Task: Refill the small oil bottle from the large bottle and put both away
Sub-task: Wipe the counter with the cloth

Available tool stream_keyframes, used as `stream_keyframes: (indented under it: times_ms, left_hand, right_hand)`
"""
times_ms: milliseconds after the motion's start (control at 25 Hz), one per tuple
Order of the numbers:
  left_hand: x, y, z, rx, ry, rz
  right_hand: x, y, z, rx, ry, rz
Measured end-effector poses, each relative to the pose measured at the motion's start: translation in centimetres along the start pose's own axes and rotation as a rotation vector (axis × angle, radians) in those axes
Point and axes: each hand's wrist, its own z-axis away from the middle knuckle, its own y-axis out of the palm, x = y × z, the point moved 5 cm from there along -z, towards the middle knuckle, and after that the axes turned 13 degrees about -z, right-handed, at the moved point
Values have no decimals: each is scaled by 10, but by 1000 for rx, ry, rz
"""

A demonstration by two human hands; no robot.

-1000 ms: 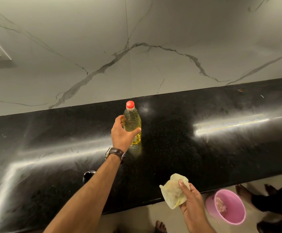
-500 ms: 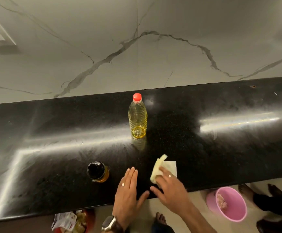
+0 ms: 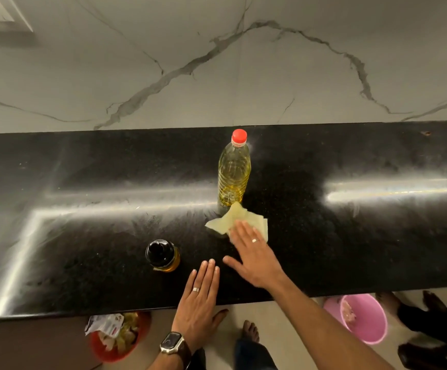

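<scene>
Two bottles stood upright on the black worktop (image 3: 57,236): the small bottle (image 3: 162,255) near the front edge, dark cap on, and the large bottle (image 3: 233,172) farther back, red cap on. The left hand (image 3: 199,297) lay flat just right of the small bottle, fingers released, the nearer hand to it. The right hand (image 3: 254,252) pressed a cloth (image 3: 237,218) with straight fingers, the cloth touching the large bottle's foot.
</scene>
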Motion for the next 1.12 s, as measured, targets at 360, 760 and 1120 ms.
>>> stream_keyframes:
  times_ms: [360,760,1120]
  left_hand:
    - [0,1,0,88,-5,55]
    - [-1,0,-1,127,-10,53]
    - [-2,0,1,163,-1,63]
  right_hand:
    - [-15,19,142,12,27,-184]
    - [2,19,58,24,-107,-63]
    - [-80,-16,56,-63,299,-150]
